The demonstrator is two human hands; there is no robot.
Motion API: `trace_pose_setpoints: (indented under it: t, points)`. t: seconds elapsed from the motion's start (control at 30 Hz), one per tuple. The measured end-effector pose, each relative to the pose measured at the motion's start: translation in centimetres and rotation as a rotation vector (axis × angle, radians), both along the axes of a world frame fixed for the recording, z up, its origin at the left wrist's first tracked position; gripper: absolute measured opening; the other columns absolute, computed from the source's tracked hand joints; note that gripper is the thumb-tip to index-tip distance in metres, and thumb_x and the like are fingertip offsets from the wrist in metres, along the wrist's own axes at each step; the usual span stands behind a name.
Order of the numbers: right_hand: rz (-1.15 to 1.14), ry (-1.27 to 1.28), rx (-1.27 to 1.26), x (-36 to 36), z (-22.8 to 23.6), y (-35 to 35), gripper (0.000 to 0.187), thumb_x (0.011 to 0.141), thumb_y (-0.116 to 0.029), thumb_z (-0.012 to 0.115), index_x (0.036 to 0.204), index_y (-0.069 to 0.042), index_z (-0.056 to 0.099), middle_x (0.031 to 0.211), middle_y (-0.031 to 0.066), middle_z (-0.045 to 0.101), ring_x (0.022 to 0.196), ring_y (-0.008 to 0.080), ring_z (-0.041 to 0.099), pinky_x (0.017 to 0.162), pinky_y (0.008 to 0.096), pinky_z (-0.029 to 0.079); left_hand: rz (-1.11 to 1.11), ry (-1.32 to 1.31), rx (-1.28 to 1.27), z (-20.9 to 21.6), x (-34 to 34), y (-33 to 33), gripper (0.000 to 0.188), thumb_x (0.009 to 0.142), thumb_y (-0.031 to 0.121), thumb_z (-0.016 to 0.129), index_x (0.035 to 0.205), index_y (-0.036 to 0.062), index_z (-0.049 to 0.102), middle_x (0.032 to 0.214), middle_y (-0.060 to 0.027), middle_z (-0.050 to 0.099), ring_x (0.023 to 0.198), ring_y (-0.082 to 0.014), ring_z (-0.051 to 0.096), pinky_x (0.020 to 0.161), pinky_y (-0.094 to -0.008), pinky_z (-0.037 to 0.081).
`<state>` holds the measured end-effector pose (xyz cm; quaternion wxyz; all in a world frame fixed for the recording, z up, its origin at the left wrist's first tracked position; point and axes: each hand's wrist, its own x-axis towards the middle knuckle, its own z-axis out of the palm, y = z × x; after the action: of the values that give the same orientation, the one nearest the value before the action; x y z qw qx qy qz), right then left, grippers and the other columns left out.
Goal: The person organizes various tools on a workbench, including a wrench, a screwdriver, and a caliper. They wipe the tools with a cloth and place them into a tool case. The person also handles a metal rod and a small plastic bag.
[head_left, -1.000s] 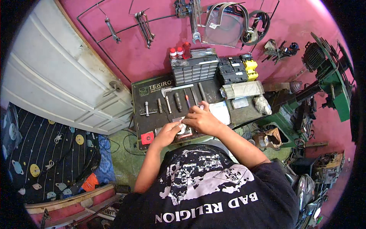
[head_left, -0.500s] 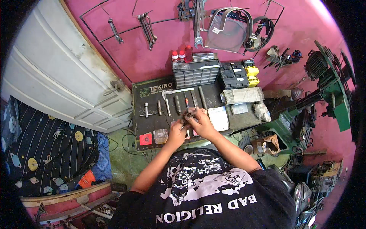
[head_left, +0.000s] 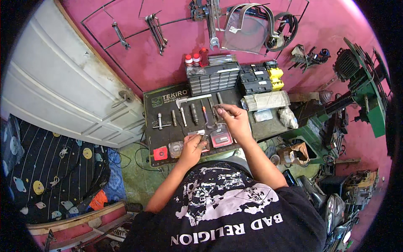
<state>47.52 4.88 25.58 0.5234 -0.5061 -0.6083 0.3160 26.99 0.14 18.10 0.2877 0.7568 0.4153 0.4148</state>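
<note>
My left hand (head_left: pixel 192 151) is low over the front of the workbench, fingers curled round a small greyish piece that I cannot make out. My right hand (head_left: pixel 237 121) is raised over the right part of the mat, thumb and fingers pinched on a small dark piece of unclear kind. Between the hands lies a red and clear plastic case (head_left: pixel 221 139). Behind them are a screwdriver (head_left: pixel 204 110), a dark cylindrical tool (head_left: pixel 194 114), a drill bit (head_left: pixel 174 118), a T-handle wrench (head_left: pixel 160 122) and a caliper (head_left: pixel 195 100).
On the bench's front left sit a red square (head_left: pixel 160 153) and a clear round dish (head_left: pixel 175 149). A drawer cabinet (head_left: pixel 214 82) and black and yellow boxes (head_left: pixel 257 79) stand at the back. A green machine (head_left: pixel 369 113) is at right, a white door (head_left: pixel 63 80) at left.
The hands, together over the bench before, are now apart. My right hand has moved up and right with a dark piece; my left hand has dropped slightly. The red case now shows between them.
</note>
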Motion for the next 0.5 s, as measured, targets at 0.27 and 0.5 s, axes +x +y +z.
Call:
trace_pose_setpoints:
  t: [0.27,0.5]
  points:
    - [0.329,0.082,-0.100,-1.4,-0.2,0.2,0.019,0.091,-0.007,0.071,0.108,-0.006,0.077,0.098,0.0078,0.076,0.097,0.0114,0.066,0.087,0.0276,0.051,-0.229,-0.360,-0.459,0.9,-1.5,-0.1,0.038,0.104,0.034,0.054,0.088,0.0009,0.061,0.078,-0.0050,0.061,0.072,-0.0151,0.057,0.067,-0.0303,0.046]
    - [0.506,0.062,0.139,-1.6,-1.7,-0.6,0.026,0.094,-0.008,0.066,0.118,-0.004,0.073,0.110,0.0119,0.072,0.108,0.0263,0.063,0.096,0.0377,0.048,-0.301,-0.586,-0.642,0.9,-2.2,-0.8,0.039,0.107,0.037,0.049,0.092,0.0029,0.059,0.077,0.0017,0.055,0.068,-0.0090,0.049,0.065,-0.0249,0.039]
